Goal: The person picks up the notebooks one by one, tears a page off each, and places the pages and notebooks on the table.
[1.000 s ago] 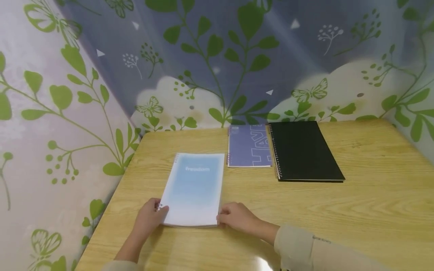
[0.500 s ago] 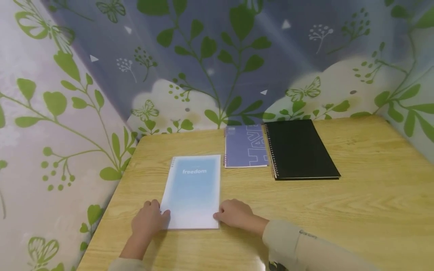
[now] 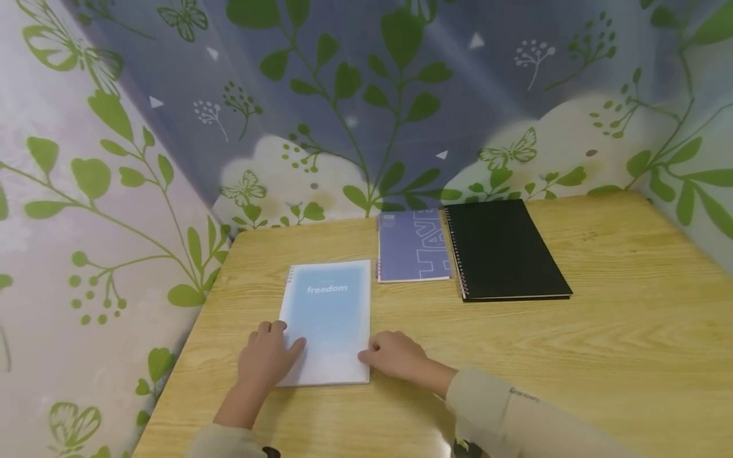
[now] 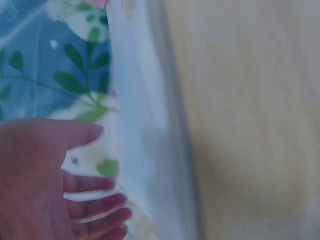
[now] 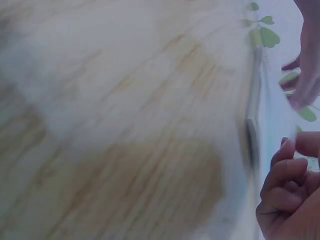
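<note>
In the head view, shows the light-blue notebook (image 3: 329, 324) lying flat on the wooden table (image 3: 618, 356), with "freedom" in white on its cover and rings at its left edge. Has the left hand (image 3: 268, 356) at the light-blue notebook's left edge, toward the near end, fingers relaxed and unclenched, thumb over the cover. Cannot tell touch from hover under that thumb. Has the right hand (image 3: 395, 353) at the light-blue notebook's right edge, fingers curled inward, thumb tip over the margin of the cover. Shows a beige sleeve (image 3: 487, 407) on each arm, nearer than the light-blue notebook. Has a purple notebook (image 3: 413, 248) beyond and right of the light-blue notebook, then a black notebook (image 3: 506, 248) farther right. Shows a leafy backdrop (image 3: 401, 95) rising behind.

In the left wrist view, shows the light-blue notebook as a blurred pale strip beside the wooden table. Has the left hand reaching toward that strip, with loosely straight, parted fingers.

In the right wrist view, shows the right hand overlapping the light-blue notebook's blurred edge, fingers folded in on themselves. Has part of the left hand across the light-blue notebook.
</note>
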`<state>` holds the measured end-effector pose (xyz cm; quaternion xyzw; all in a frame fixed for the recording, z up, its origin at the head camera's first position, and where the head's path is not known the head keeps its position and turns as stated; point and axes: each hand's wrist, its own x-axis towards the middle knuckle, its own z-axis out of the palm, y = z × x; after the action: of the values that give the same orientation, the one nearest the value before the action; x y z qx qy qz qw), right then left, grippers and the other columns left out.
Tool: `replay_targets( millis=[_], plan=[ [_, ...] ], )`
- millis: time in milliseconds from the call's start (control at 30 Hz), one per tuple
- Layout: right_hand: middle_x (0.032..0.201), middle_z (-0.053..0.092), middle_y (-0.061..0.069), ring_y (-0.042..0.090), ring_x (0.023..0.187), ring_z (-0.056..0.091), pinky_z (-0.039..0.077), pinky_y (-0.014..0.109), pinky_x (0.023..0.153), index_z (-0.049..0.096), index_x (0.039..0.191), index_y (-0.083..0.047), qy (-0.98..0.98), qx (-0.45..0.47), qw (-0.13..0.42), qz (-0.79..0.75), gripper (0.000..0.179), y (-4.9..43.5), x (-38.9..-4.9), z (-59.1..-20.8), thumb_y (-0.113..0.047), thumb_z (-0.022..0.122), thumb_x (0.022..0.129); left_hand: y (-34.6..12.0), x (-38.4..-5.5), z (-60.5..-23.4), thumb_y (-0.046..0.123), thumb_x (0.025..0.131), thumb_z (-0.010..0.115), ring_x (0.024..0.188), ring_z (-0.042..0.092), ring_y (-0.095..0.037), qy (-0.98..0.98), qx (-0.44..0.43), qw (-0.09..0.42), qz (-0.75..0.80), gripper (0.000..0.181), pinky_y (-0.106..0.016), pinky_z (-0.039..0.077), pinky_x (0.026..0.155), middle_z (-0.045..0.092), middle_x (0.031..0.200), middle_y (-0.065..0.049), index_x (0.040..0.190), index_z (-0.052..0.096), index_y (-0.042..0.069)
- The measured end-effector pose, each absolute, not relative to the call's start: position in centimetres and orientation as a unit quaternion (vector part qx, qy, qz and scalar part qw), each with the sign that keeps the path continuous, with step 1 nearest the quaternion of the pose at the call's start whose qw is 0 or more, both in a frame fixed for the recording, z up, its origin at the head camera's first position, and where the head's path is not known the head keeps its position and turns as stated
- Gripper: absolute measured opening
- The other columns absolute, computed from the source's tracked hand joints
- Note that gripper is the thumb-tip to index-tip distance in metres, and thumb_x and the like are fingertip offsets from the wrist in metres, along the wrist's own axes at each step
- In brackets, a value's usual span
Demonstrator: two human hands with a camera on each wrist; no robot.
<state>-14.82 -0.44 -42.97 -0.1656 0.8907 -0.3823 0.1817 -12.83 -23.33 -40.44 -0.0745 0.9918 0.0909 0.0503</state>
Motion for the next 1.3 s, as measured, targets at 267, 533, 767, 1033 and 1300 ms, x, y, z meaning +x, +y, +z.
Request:
replay_targets(
  millis=[267,533,767,1033,1300],
  plan=[
    [0.075,0.066,0.005,0.012,0.063,0.056,0.046,0.028,0.058,0.067,0.086,-0.009,0.847,-0.211,0.144,-0.466,0.023,-0.2,-15.2,-42.0,-0.02,0.048,0.092,-20.4,-11.7,-39.5,0.057,0.079,0.061,0.13,0.036,-0.037,0.966,0.133,0.106,0.194,0.078,-0.055,0.036,0.1,0.042,0.14,-0.015,0.135,0.044,0.005],
    [0.125,0.057,0.011,0.032,0.117,0.048,0.034,0.052,0.103,0.064,0.115,-0.007,0.889,-0.33,0.079,-0.309,0.031,1.1,-15.4,-43.2,-0.022,0.051,0.092,-21.1,-10.0,-41.8,0.042,0.072,0.075,0.122,0.041,-0.039,0.99,0.102,0.041,0.092,0.077,-0.053,0.047,0.086,0.043,0.136,-0.02,0.132,0.045,0.003],
    [0.128,0.055,0.012,0.032,0.12,0.045,0.035,0.051,0.102,0.065,0.114,-0.009,0.893,-0.343,0.077,-0.281,0.031,1.4,-15.5,-43.4,-0.025,0.051,0.092,-21.7,-10.0,-42.2,0.04,0.075,0.073,0.122,0.044,-0.036,0.988,0.112,0.022,0.102,0.068,-0.049,0.044,0.095,0.048,0.132,-0.017,0.128,0.05,0.005],
    [0.128,0.055,0.012,0.033,0.12,0.046,0.035,0.051,0.103,0.061,0.12,-0.008,0.886,-0.353,0.068,-0.293,0.033,1.8,-15.6,-43.7,-0.025,0.051,0.093,-22.6,-10.1,-42.3,0.039,0.075,0.072,0.124,0.044,-0.034,0.984,0.112,0.029,0.133,0.063,-0.046,0.039,0.101,0.049,0.133,-0.014,0.125,0.054,0.007],
    [0.127,0.055,0.012,0.031,0.119,0.047,0.037,0.048,0.102,0.059,0.123,-0.007,0.882,-0.366,0.079,-0.286,0.035,2.0,-15.8,-43.9,-0.023,0.05,0.093,-23.2,-10.1,-41.5,0.033,0.086,0.064,0.118,0.052,-0.027,0.981,0.082,0.023,0.172,0.038,-0.044,0.042,0.099,0.058,0.124,-0.006,0.118,0.06,0.013]
  ],
)
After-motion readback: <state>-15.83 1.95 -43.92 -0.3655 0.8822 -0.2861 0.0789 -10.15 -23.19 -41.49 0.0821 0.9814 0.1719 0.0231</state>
